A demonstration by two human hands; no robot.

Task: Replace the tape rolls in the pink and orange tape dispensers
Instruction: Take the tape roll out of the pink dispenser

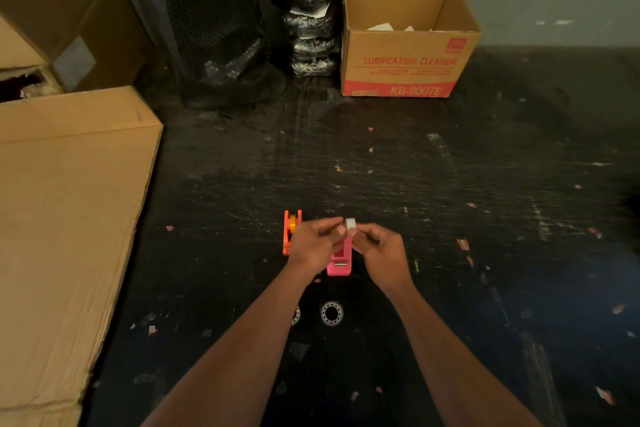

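**Both hands on a small white roll above the pink dispenser**

My left hand and right hand met in front of me over the dark, scratched worktop. Between the fingertips of both I pinched a small white tape roll, fingers curled in tight around it; neither hand held anything else that I could see. Directly under my hands, and partly covered by them, sat the pink tape dispenser, its near end poking out toward me between my wrists. Just to the left of my left hand, touching or almost touching its knuckles, stood the orange tape dispenser, with a yellow-orange hub showing in its frame. Nearer to me than my hands, between my forearms, lay a clear tape roll flat on the worktop, and a second roll peeked out from under my left forearm. Far beyond my hands stood an open cardboard box printed "LUBRICATION CLEANER".
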